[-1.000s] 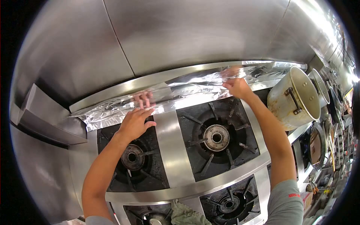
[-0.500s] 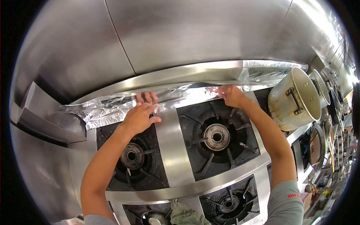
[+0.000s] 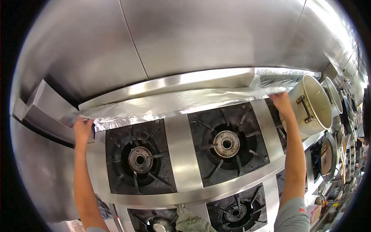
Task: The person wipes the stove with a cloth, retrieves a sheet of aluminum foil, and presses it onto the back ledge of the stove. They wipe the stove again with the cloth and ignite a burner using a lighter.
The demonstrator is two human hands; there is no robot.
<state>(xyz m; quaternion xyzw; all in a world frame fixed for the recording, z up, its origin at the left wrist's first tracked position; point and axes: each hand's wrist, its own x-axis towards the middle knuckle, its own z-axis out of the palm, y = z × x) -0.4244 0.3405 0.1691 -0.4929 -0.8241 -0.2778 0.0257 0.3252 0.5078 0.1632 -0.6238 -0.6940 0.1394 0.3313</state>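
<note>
A long strip of aluminum foil [image 3: 174, 101] stretches along the back ledge of a gas stove [image 3: 181, 154]. At its far left end my left hand [image 3: 82, 129] pinches the foil's edge between fingers and thumb. Toward the right end, close to a large pot, my right hand [image 3: 281, 103] grips the foil, its fingertips partly hidden by the sheet. Between my hands the foil's upper face lies fairly smooth, while its front edge is crinkled and overhangs the back of the burners. A second piece of foil [image 3: 270, 80] covers the ledge farther right.
A stained large pot [image 3: 309, 104] stands right of my right hand, with another pot [image 3: 333, 94] behind it. Burners with black grates [image 3: 226, 144] lie below the foil. A crumpled cloth [image 3: 191, 220] rests at the front. Steel wall [image 3: 216, 34] rises behind; pans crowd the right.
My hands have moved apart, the left to the foil's left end and the right toward the pot. The foil between them has become smoother and flatter.
</note>
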